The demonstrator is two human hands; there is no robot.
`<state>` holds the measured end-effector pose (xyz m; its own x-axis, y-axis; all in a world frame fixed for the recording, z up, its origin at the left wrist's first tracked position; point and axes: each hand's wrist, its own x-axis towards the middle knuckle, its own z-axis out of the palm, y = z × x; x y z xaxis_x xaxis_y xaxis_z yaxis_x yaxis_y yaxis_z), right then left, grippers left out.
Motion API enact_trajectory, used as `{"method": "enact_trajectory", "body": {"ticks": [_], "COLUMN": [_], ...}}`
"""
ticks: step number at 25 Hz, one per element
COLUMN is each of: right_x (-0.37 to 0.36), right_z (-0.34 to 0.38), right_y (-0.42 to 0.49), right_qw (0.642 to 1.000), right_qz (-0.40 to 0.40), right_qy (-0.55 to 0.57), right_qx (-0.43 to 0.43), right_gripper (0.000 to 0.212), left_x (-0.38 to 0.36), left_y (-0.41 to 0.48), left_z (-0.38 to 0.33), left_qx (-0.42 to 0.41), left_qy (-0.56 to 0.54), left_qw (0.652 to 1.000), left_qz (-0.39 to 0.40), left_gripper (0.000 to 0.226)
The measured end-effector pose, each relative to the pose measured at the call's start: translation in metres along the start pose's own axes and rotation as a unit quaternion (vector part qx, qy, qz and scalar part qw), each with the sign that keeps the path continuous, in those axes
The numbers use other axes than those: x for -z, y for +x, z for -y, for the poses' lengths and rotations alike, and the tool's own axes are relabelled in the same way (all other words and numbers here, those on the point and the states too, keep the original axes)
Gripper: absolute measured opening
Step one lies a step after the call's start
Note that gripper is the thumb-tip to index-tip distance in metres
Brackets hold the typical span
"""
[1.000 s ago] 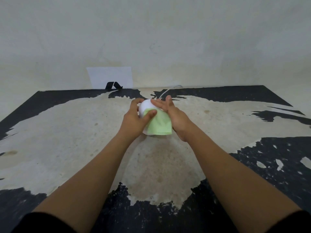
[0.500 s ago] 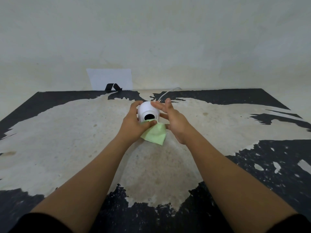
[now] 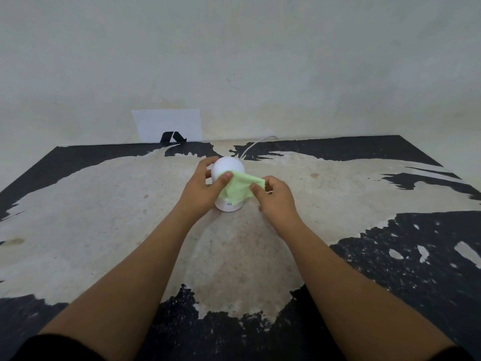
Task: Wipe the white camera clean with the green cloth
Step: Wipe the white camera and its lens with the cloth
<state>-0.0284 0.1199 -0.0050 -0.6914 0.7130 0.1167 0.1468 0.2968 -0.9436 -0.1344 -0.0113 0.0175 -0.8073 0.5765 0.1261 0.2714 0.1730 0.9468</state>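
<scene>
Cloth stretched across camera, frame centre.
I saw the left hand (image 3: 201, 190) closed around the white camera (image 3: 228, 169), thumb pinning the green cloth (image 3: 240, 189); the right hand (image 3: 276, 196) pinched the cloth's other end. Camera stood upright on the table (image 3: 104, 217).

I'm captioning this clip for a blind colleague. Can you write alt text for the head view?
Two bare hands stretch a green cloth across the front of a white camera standing on a worn black table. The left hand steadies the camera; the right hand pinches the cloth.

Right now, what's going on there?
Left hand steadies camera, thumb pinning cloth. Right hand pinches cloth's other end. Nothing in the way.
</scene>
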Motion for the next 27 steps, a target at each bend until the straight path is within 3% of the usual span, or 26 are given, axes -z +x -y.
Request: {"method": "enact_trajectory", "body": {"ticks": [3,5,8,11,16,19,27], "right_x": [-0.003,-0.008,-0.021,-0.029,-0.037,-0.037,-0.041], "right_z": [0.004,0.011,0.015,0.018,0.036,0.038,0.001], "right_y": [0.006,0.006,0.004,0.000,0.000,-0.011,-0.016], "right_qw": [0.999,0.990,0.975,0.985,0.996,0.994,0.996], "right_qz": [-0.019,-0.011,-0.031,-0.053,-0.033,-0.051,-0.060], "right_qy": [0.019,0.103,0.189,0.154,0.084,0.033,-0.021], "right_qx": [-0.039,-0.092,-0.116,-0.065,0.020,0.087,0.061], "right_gripper": [0.020,0.007,0.024,0.018,0.036,0.030,0.011], "left_x": [0.006,0.006,0.006,0.008,0.011,0.013,0.014], "left_y": [0.001,0.003,0.007,0.008,0.009,0.010,0.012], "left_z": [-0.002,-0.006,-0.009,-0.008,-0.009,-0.007,-0.011], "left_qx": [0.022,0.040,0.043,0.060,0.083,0.092,0.100], "left_qy": [-0.027,-0.054,-0.060,-0.081,-0.095,-0.100,-0.104], "left_qw": [0.999,0.998,0.997,0.994,0.991,0.989,0.988], "left_qz": [0.014,0.019,0.029,0.035,0.048,0.054,0.062], "left_gripper": [0.033,0.029,0.019,0.018,0.027,0.026,0.011]}}
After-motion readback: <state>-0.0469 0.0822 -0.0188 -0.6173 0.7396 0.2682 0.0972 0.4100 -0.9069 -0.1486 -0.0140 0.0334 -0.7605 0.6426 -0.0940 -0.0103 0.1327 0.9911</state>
